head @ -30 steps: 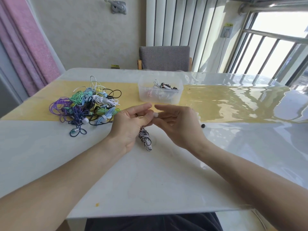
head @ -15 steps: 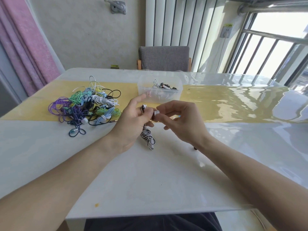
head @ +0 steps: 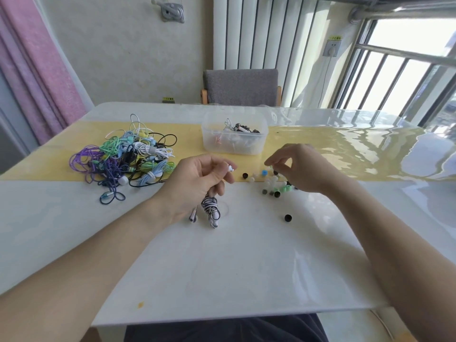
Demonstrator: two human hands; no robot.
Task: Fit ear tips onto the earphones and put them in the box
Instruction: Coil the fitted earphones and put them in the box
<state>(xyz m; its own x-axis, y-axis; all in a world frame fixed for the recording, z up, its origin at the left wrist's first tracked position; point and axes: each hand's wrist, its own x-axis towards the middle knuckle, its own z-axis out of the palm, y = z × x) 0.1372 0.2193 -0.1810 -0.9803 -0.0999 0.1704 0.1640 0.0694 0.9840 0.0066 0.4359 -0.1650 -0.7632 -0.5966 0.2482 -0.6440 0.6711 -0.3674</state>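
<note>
1. Earphones [head: 209,208], a black-and-white striped bundle, hang from the left hand [head: 197,186], which grips them with one earbud at its fingertips.
2. Right hand [head: 303,169] pinches at loose ear tips [head: 271,183] scattered on the surface [head: 222,267].
3. Beyond stands the clear box [head: 234,144]; a colourful cable pile [head: 128,159] lies left.
</note>
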